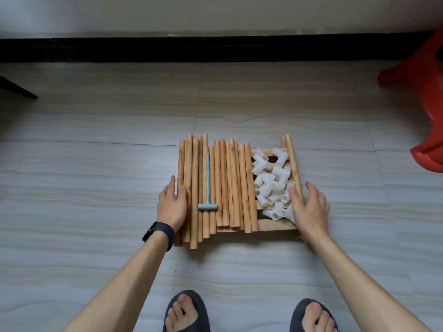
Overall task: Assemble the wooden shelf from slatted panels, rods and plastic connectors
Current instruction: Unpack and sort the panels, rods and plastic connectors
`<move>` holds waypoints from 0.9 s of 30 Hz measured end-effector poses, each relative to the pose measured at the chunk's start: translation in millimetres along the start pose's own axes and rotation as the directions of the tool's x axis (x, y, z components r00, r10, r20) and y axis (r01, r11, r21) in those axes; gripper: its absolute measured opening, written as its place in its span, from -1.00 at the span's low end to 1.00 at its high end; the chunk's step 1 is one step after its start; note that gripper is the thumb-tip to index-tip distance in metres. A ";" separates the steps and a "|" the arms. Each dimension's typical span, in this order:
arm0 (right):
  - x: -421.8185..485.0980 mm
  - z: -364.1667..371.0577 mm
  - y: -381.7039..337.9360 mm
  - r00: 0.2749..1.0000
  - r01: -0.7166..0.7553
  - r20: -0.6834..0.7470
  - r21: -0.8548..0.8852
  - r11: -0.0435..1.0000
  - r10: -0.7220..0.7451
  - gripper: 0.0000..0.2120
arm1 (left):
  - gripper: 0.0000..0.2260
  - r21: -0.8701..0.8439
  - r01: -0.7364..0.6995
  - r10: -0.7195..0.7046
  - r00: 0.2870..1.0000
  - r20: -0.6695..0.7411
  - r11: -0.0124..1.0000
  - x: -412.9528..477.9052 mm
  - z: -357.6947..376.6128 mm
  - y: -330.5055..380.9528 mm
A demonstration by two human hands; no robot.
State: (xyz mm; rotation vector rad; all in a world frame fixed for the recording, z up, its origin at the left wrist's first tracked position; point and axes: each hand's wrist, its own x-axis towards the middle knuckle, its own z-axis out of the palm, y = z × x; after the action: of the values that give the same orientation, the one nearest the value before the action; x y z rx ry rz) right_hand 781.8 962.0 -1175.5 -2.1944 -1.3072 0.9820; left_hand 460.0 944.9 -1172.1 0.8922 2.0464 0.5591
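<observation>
Head view looks down on a pale tiled floor [96, 164] that fills most of the picture; a light wall [215, 13] runs across the top, with a black skirting strip [167, 50] at its foot; a red plastic stool [417, 75] stands at the right edge, well apart from the work; a dark furniture leg [16, 88] pokes in at the left. In the middle of the floor lies a slatted wooden panel [275, 226], flat, carrying the other parts; a row of wooden rods [230, 183] lies side by side across its left and middle, their ends uneven, and two more rods [291, 159] lie along its right edge; between them sits a heap of white plastic connectors [271, 183]. The left hand [171, 207] lies flat against the left side of the rods, fingers straight and together, thumb on the outermost rod; the right hand [309, 207] rests on the right edge of the panel with fingers spread, thumb touching the connectors; neither hand grips anything. Two feet in dark slippers [184, 312] show at the bottom. A small teal mallet [207, 183] lies on top of the rods, head toward the person; a black watch [159, 233] circles the left wrist.
</observation>
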 end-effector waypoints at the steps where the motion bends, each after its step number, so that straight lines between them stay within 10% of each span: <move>1: -10.6 0.7 -10.5 0.984 0.127 -0.109 -0.123 0.984 -0.141 -0.37 | -0.47 0.184 -0.103 0.113 0.993 -0.045 0.977 -6.4 -0.4 -0.5; 5: -45.1 21.2 -59.1 0.812 0.567 0.041 -0.295 0.769 -0.582 -0.45 | -0.43 0.573 -0.407 0.405 0.904 0.138 0.712 -18.2 -0.4 -10.0; 13: -67.6 82.3 -89.9 0.565 0.822 0.478 -0.402 0.404 -0.673 -0.56 | -0.41 0.623 -0.417 0.358 0.906 0.226 0.662 -17.3 1.6 -15.3; 17: -62.1 89.4 -97.0 0.553 0.819 0.460 -0.455 0.350 -0.695 -0.65 | -0.42 0.607 -0.416 0.352 0.907 0.230 0.677 -17.7 0.7 -13.7; 21: -58.5 87.3 -94.3 0.395 0.879 0.427 -0.432 0.201 -0.813 -0.72 | -0.51 0.618 -0.408 0.320 0.913 0.254 0.673 -17.2 -0.6 -14.1; 27: -51.9 4.8 -54.4 0.427 0.852 0.053 -0.356 0.383 -0.903 -0.64 | -0.49 0.653 -0.396 0.274 0.918 0.287 0.645 -19.1 -8.3 -5.5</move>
State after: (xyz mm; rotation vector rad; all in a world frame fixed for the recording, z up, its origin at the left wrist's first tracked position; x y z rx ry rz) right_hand 729.6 942.6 -1124.7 -1.2549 -2.2989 0.1283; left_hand 459.0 926.4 -1161.3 1.7411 1.9470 -0.1622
